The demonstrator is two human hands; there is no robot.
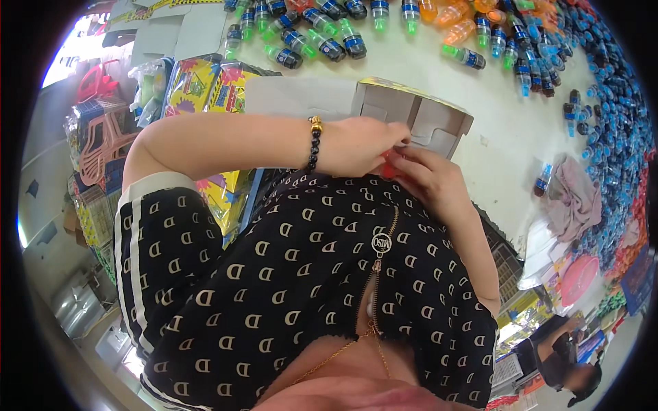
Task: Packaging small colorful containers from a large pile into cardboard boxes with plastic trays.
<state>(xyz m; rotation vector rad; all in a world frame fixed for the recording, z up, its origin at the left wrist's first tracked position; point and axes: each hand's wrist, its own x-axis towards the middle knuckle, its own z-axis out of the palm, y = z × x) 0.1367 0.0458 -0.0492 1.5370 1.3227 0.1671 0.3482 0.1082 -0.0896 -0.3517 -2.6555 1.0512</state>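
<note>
My left hand (353,147), with a dark beaded bracelet at its wrist, reaches across in front of my chest. Its fingers close round a small red translucent object (388,164), mostly covered, so its exact kind does not show. From the other side my right hand (428,177) meets it, thumb and fingers bent against the same red object. Just beyond both hands an open cardboard box (442,125) lies on the white table (497,161), its pale inside and a divider showing.
Several small dark bottles with green tips (322,44) lie at the far edge. Orange bottles (456,31) and a large heap of blue-tipped bottles (606,144) spread to the right, near a greyish cloth (572,192). Yellow printed packages (199,89) stand at left. Another person (558,359) is at lower right.
</note>
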